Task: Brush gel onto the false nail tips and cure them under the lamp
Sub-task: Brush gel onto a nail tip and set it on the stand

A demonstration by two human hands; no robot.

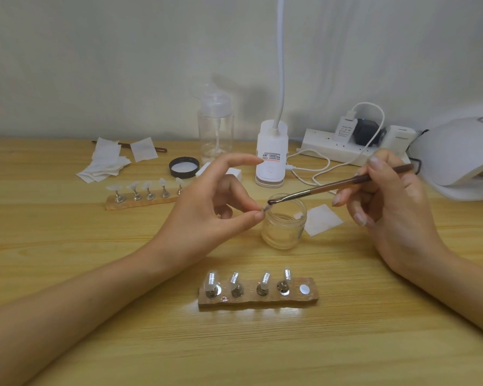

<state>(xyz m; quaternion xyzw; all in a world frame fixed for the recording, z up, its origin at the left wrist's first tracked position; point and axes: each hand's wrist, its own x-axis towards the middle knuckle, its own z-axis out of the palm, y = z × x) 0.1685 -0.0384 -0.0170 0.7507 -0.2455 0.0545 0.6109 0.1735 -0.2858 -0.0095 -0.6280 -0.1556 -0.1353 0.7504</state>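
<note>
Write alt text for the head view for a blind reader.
The left hand pinches a nail tip by an open glass jar while the right hand brings a brush to it. A wooden stand with four tips sits nearer; a curing lamp sits far right.

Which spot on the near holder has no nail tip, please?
The rightmost spot of the near holder: a bare metal disc; the other four carry tips.

A nail stand [258,295] sits nearest the desk's [53,232] front edge, with a jar [283,224] behind it. A second stand [142,200] lies farther back to the left, and the lamp [463,154] is at the back right corner.
</note>
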